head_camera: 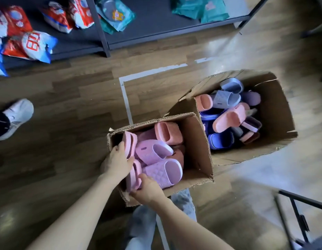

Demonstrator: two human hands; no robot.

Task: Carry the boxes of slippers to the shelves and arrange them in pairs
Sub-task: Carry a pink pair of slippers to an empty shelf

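Note:
An open cardboard box (198, 141) stands on the wooden floor in front of me, full of pink and lilac slippers (153, 152). My left hand (118, 159) grips a pink slipper (129, 143) standing on edge at the box's left wall. My right hand (147, 188) holds another pink slipper (134, 175) at the near left corner. A second, larger open box (275, 105) sits to the right, holding blue, lilac and pink slippers (228, 112).
A dark metal shelf (102, 33) stands at the top with red-and-white packets (30, 44) and teal packets (201, 9). Another person's white shoe (17, 116) is at the left. Grey tape lines (125, 98) mark the floor. A black metal frame (297, 213) stands at lower right.

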